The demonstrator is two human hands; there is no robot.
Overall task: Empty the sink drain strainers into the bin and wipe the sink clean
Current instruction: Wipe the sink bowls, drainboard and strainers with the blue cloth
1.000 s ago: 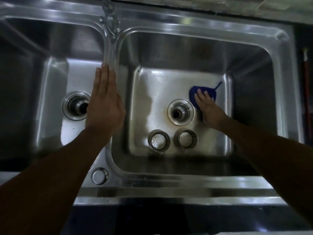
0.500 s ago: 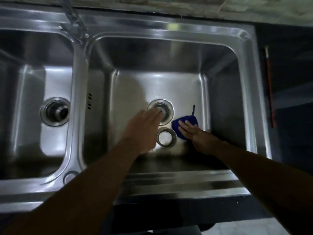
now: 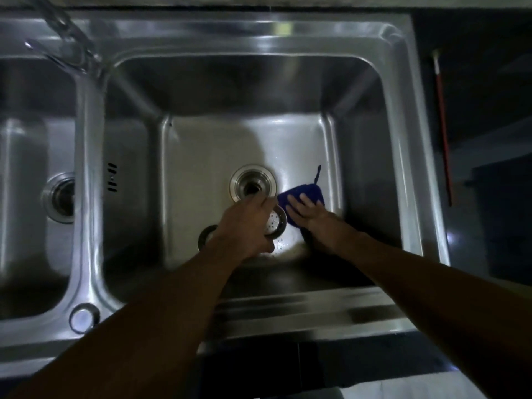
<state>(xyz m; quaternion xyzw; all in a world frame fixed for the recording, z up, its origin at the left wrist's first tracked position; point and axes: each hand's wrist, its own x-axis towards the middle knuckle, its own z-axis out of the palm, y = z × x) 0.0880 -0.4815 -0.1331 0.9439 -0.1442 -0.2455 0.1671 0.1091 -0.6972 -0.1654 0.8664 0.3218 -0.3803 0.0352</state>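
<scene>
In the right basin (image 3: 201, 156) of a steel double sink, my left hand (image 3: 244, 226) reaches down just in front of the open drain hole (image 3: 253, 187). Its fingers and thumb curl around a round perforated strainer (image 3: 277, 223), which looks tilted. A second strainer (image 3: 205, 237) lies on the basin floor to the left, mostly hidden under my left wrist. My right hand (image 3: 313, 217) presses flat on a blue cloth (image 3: 302, 194) right of the drain; a loop of the cloth points away from me.
The left basin has its own open drain (image 3: 60, 197). A faucet (image 3: 66, 33) rises at the back over the divider between the basins. A round cap (image 3: 83, 316) sits on the front rim. A thin red stick (image 3: 443, 128) lies on the dark counter at right.
My left hand left the divider, dropped into the right basin and closed over the right strainer. My right hand slid the cloth toward me beside the drain. The view shifted right.
</scene>
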